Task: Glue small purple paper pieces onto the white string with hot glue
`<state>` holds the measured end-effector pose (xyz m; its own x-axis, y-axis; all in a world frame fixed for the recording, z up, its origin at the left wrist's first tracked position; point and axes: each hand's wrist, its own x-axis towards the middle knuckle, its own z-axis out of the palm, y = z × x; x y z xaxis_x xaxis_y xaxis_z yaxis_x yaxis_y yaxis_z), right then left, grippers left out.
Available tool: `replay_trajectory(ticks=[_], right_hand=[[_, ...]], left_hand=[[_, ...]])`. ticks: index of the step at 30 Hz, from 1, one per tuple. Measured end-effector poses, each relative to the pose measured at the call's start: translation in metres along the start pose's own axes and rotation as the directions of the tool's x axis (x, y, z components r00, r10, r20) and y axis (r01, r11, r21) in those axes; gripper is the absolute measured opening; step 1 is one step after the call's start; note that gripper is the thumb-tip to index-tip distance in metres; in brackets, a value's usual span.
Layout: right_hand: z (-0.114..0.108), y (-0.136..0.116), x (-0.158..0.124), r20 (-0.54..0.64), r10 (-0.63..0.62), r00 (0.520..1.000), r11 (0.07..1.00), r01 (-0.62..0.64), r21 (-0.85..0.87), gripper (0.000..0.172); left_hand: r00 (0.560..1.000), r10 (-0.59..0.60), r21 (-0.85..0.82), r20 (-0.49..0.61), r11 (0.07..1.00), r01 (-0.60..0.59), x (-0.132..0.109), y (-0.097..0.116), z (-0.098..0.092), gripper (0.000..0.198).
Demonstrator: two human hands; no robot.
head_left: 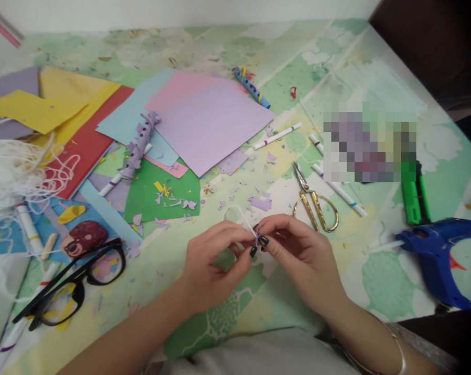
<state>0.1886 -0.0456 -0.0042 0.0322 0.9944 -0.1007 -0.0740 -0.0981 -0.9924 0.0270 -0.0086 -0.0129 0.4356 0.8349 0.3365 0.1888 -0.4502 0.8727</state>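
Pinching string [247,221] and perhaps a scrap [257,237], left hand [219,258] and right hand [301,258] met near the desk's [227,310] front edge, suiting fine work.

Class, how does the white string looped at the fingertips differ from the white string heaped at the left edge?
The looped string shows as a thin curve; the heaped string is a dense tangle.
The looped string runs to the fingertips of the left hand and right hand; the heaped string lies away from both.
Both are white.
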Motion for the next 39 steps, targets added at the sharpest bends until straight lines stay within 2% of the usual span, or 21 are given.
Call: replay_trajectory(ticks=[9, 14, 19, 23, 32, 39], right_hand=[[0.0012, 0.0012, 0.0000, 0.000, -0.046, 0.999, 0.999, 0.046, 0.005, 0.008], [0.0046, 0.0035, 0.0000, -0.008, -0.082, 0.997, 0.997, 0.082, 0.001, 0.014], [0.0067, 0.0044, -0.0012, -0.017, -0.072, 0.997, 0.997, 0.071, -0.032, 0.016], [0.0066, 0.0061, -0.0008, -0.013, -0.061, 0.998, 0.998, 0.061, -0.026, 0.014], [0.0027, 0.0035, -0.0007, -0.024, 0.027, 0.999, 0.999, -0.028, -0.036, 0.012], [0.0005, -0.0028, 0.0039, -0.023, 0.110, 0.994, 0.994, -0.109, 0.023, 0.009]], left_hand=[[1.000, 0.016, 0.113, -0.021, 0.994, -0.014, 0.0015, -0.0016, -0.0001, 0.009], [0.994, 0.107, 0.208, -0.022, 0.973, -0.100, 0.0008, -0.0013, -0.0006, 0.007], [0.978, 0.203, 0.268, -0.038, 0.945, -0.186, -0.0022, -0.0011, 0.0016, 0.013], [0.971, 0.240, 0.302, -0.024, 0.927, -0.221, -0.0035, -0.0014, 0.0023, 0.009], [0.978, 0.208, 0.258, -0.007, 0.946, -0.199, -0.0026, -0.0003, 0.0013, 0.007], [0.988, 0.152, 0.203, -0.006, 0.968, -0.148, -0.0009, -0.0016, 0.0010, 0.006]])
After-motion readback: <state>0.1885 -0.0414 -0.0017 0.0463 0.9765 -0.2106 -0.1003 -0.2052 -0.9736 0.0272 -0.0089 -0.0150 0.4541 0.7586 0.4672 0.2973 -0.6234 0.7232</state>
